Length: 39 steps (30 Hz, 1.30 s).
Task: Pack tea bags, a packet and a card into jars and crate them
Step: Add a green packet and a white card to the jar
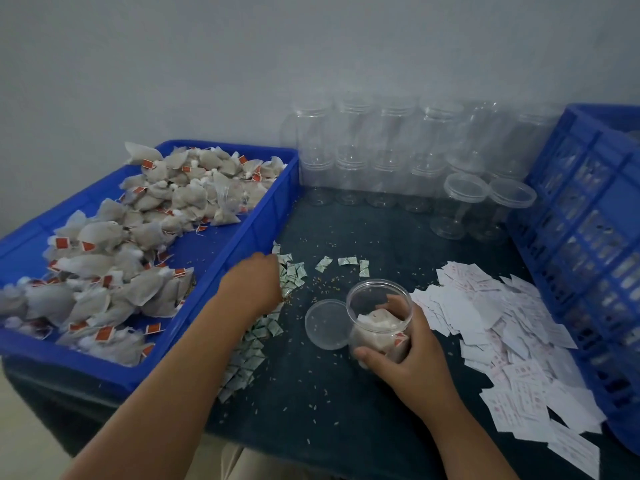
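- Fingers of the left hand (258,282) point down into the heap of small packets (292,277). They are hidden by the back of the hand, so I cannot tell if they already pinch one or only touch.
- Fingers (398,304) and thumb of the right hand (412,355) are curled around the open jar (379,296) and hold it standing on the dark cloth (346,403), mouth up.
- Inside the jar there are already tea bags (377,329). No packet or card shows among them, so I judge the packet is the step in hand.
- The jar stands to the right of the left hand and a little nearer to the person. A packet must travel that way and then drop into the mouth.
- The packets lie in a long band along the edge of the blue tray (242,244), running from far to near. The left hand is clearly the nearer one.
- The lid (327,323) lies flat, touching the jar on its left side, between the jar and the packets.
- The cards (502,323) are spread on the right of the jar, on the side of the right hand, with the blue crate (588,220) beyond them.
- Empty jars (381,150) stand at the wall.
- Writing: the tea bags carry red tags, the packets have green print and the cards have reddish print, but all of it is too blurred to read.
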### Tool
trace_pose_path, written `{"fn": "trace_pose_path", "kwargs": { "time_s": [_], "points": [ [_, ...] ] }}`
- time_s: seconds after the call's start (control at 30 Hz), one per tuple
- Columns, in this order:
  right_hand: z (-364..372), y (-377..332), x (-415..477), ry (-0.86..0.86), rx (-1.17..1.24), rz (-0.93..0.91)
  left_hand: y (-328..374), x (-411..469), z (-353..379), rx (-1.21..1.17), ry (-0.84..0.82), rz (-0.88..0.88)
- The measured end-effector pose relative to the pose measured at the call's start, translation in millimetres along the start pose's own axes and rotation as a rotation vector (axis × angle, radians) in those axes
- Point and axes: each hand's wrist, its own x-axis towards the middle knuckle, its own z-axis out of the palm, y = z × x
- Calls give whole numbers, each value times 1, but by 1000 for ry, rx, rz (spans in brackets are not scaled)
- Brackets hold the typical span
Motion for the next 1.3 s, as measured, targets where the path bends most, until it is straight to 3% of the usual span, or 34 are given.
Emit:
{"fn": "trace_pose_path", "kwargs": {
  "time_s": [0.07,0.17,0.37,0.43,0.53,0.63,0.73,0.87,0.93,1.03,1.17,1.23,1.3],
  "points": [
    [0,-1,0,-2,0,3,-2,2,22,12,8,-41],
    [1,-3,1,-4,3,10,-2,5,39,-73,173,-70],
    [1,-4,0,5,7,2,2,1,28,-320,374,12],
    [1,-4,0,8,4,-6,9,-6,14,-504,399,11],
    [1,-4,0,14,0,-26,25,-24,-16,-978,369,0],
    [1,-5,-1,33,3,-41,50,-50,-41,-1191,267,202],
    [2,-9,-1,49,23,-61,77,-70,-45,-1074,178,407],
    [1,-12,-2,87,53,-110,96,-72,-31,-565,277,441],
    [0,-13,-3,104,46,-127,96,-68,-26,-442,279,454],
    [-1,-12,-4,133,42,-141,96,-63,-23,-504,238,456],
    [-6,-7,-3,271,84,-139,97,-46,-18,-969,320,304],
    [-10,-5,-1,447,101,-109,100,-36,-8,-916,233,257],
    [-15,-3,2,655,102,-72,110,-27,12,-641,83,342]
  ]
}}
